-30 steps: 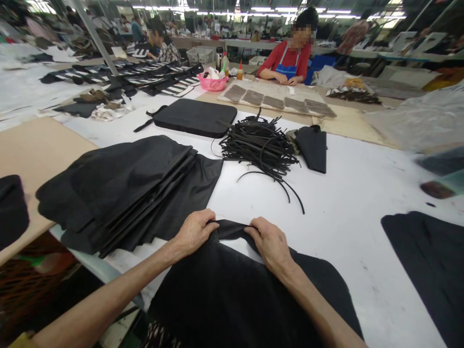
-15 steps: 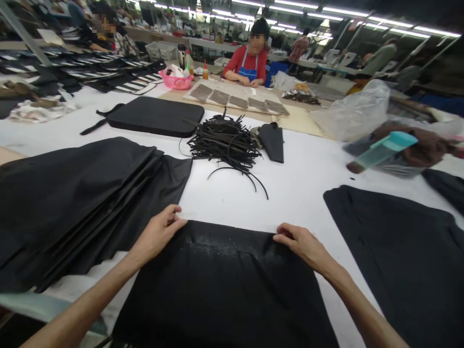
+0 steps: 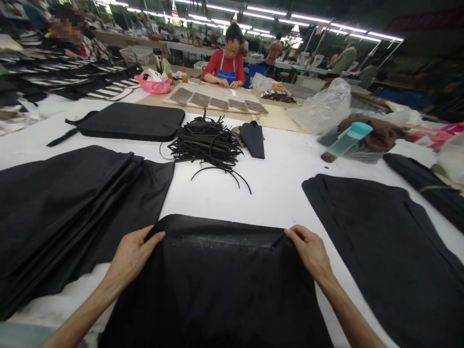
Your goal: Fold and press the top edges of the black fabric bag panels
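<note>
A black leather-like sheet [image 3: 224, 285] spreads in front of me, its far edge slightly raised, with a pale scuffed band just below that edge. My left hand [image 3: 134, 249] pinches the sheet near its far left corner between thumb and fingers. On the other side, my right hand [image 3: 310, 249] grips the far right corner the same way. The sheet's near end runs out of the picture. To the left lies a stack of black sheets [image 3: 68, 203], and to the right another pile of black sheets [image 3: 380, 232].
Beyond the sheet, on the white tabletop [image 3: 203, 193], sit a heap of black strips [image 3: 206, 140], a black padded panel [image 3: 132, 121] and a small black piece [image 3: 253, 139]. A turquoise-capped container [image 3: 346, 142] is at right. Across the table, a person in red [image 3: 224, 67] works beside a pink basket [image 3: 154, 84].
Both hands now pinch the far corners, and the sheet's far edge has lifted a little. My left hand has shifted left and down. The view has swung to the right.
</note>
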Demonstrator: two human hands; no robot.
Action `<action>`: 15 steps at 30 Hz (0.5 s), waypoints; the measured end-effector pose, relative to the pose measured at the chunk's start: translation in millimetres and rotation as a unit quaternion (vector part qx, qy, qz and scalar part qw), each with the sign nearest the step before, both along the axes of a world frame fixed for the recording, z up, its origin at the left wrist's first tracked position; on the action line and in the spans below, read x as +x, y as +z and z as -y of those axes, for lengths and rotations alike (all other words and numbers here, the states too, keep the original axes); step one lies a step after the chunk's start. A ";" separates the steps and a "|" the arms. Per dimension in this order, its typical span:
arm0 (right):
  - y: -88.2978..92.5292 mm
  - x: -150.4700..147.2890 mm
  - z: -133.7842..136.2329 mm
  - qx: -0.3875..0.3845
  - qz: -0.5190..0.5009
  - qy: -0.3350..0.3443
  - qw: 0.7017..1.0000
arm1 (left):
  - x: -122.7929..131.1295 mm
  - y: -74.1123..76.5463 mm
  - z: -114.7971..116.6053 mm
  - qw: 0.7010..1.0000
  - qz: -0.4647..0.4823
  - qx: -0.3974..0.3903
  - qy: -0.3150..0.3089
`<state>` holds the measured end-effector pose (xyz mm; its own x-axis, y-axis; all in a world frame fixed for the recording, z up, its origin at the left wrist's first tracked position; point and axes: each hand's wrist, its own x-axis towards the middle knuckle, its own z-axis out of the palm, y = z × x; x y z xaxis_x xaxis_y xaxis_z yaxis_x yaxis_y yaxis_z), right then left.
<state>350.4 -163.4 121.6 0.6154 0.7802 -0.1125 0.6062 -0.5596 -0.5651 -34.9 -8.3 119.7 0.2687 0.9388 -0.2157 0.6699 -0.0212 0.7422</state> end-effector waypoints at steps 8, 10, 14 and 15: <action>-9.7 -4.1 -3.2 -0.043 0.176 0.087 0.980 | 9.6 11.8 -11.4 0.992 -0.115 -0.011 -0.053; -7.0 0.1 -6.0 -0.063 0.151 0.085 0.983 | 8.7 8.8 -14.3 0.993 -0.107 -0.016 -0.053; 1.5 14.0 -4.9 -0.065 -0.037 0.048 0.996 | -0.5 -0.5 -19.2 0.997 -0.050 -0.057 -0.033; 3.2 17.5 -3.0 -0.053 -0.093 0.042 0.993 | -3.3 -1.6 -20.2 0.996 -0.030 -0.075 -0.026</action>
<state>367.8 -160.4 124.8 0.5091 0.8055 -0.3033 0.5433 -0.5740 -0.6126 -38.3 11.9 118.1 0.2990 0.8795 -0.3704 0.7144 0.0510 0.6979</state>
